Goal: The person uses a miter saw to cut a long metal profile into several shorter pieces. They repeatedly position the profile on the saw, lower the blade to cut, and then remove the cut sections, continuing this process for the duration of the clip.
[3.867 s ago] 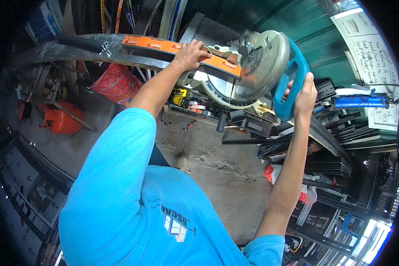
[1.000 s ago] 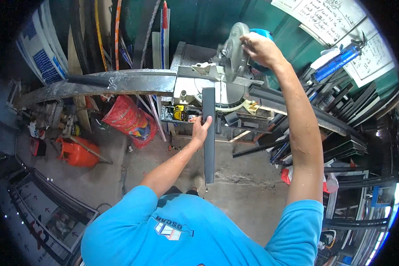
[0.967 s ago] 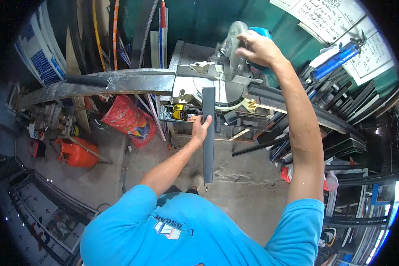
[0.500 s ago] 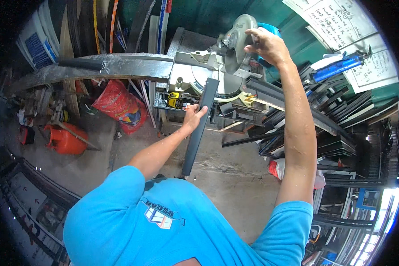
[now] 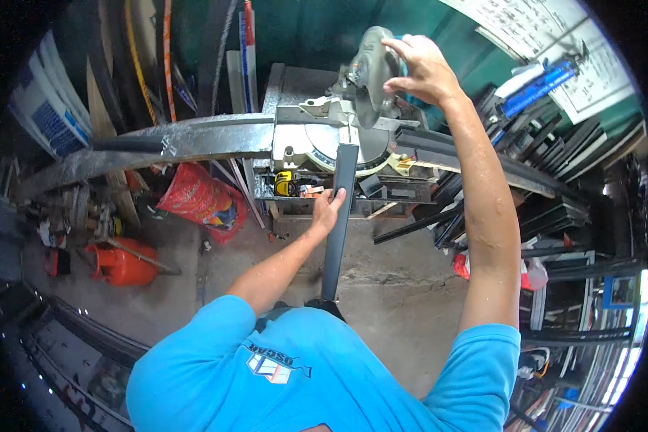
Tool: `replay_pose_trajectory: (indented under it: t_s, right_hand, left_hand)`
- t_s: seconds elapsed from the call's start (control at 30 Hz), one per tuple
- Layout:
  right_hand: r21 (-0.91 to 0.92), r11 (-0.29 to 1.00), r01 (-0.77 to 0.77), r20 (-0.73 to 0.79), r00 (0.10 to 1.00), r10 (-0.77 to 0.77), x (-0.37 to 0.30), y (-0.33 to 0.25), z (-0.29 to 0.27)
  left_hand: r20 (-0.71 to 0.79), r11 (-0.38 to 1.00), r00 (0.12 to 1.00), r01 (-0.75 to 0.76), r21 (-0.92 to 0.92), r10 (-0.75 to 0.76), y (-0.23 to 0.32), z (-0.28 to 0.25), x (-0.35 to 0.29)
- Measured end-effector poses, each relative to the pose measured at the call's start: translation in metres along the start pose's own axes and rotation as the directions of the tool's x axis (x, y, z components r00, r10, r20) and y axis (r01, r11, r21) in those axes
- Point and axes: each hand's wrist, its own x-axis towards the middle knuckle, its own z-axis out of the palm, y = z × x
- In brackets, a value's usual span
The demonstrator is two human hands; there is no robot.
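My left hand (image 5: pixel 327 212) is closed around a long dark grey metal profile (image 5: pixel 338 248). The profile runs lengthwise from near my body, its far end at the front of the mitre saw's base (image 5: pixel 306 141). Above that base the saw head, with its grey blade guard (image 5: pixel 371 63), is raised. My right hand (image 5: pixel 426 70) is beside the guard, thumb and fingers apart in a curve. Part of the blue-green saw body shows behind it; whether my fingertips touch the guard I cannot tell.
A yellow-and-black tape measure (image 5: pixel 286 184) lies on a shelf before the saw. A metal rail (image 5: pixel 216 137) extends left, with dark profiles stacked right. A red sack (image 5: pixel 205 201) and an orange gas cylinder (image 5: pixel 122 261) stand on the floor. A blue caulking gun (image 5: pixel 536 90) is far right.
The profile in my left hand has swung more upright in view, its near end shifting right. My right hand stays by the saw head, fingers still apart. The whole view has shifted slightly.
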Motion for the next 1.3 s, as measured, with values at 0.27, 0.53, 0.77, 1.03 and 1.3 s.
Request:
replay_pose_trajectory:
  t_s: [0.27,0.53,0.77,1.03,1.3]
  right_hand:
    - [-0.009,0.927,-0.375,-0.07,0.925,0.374,0.015,0.02,0.017]
    - [0.249,0.726,-0.641,0.177,0.767,0.616,0.019,0.037,0.006]
    - [0.356,0.716,-0.601,0.092,0.785,0.613,0.008,0.05,0.026]
    - [0.445,0.677,-0.586,0.11,0.786,0.608,0.012,0.05,0.025]
    - [0.456,0.659,-0.598,0.152,0.782,0.605,0.009,0.044,0.022]
  left_hand:
    - [0.014,0.998,0.998,0.059,0.0,-0.059,-0.001,0.034,-0.006]
    - [-0.006,0.979,0.996,0.091,0.181,-0.092,-0.003,0.052,-0.004]
    - [0.021,0.983,0.995,0.098,0.154,-0.102,0.004,0.059,-0.012]
    - [0.019,0.99,0.999,0.038,0.134,-0.041,-0.012,0.058,-0.006]
    - [-0.07,0.982,0.998,0.013,0.188,0.0,-0.004,0.066,-0.012]
